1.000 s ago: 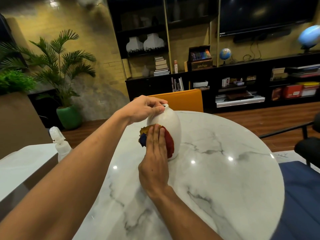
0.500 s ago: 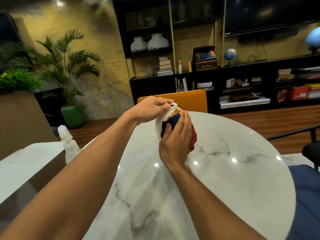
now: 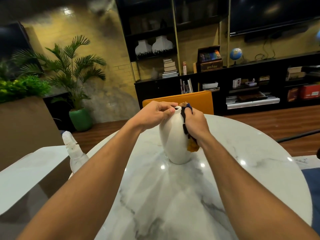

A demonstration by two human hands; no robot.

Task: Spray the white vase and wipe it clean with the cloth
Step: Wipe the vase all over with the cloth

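L hand [image 3: 152, 115] pinches vase [image 3: 173, 141] rim; R hand [image 3: 196, 124], fingers [image 3: 193, 114] curled, prob. grips cloth [image 3: 192, 147] against vase side.

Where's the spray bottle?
In the head view, the spray bottle stands on the left, beside the left forearm, at the marble table's left edge.

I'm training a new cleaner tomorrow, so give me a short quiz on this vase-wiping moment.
1. True or false: the vase lies on its side.
2. Which hand holds the cloth against the vase? A. left B. right
3. Fill in: the left hand grips the vase near its ____ (top or base).

Key: 1 false, it stands on the table. 2 B, the right hand. 3 top.
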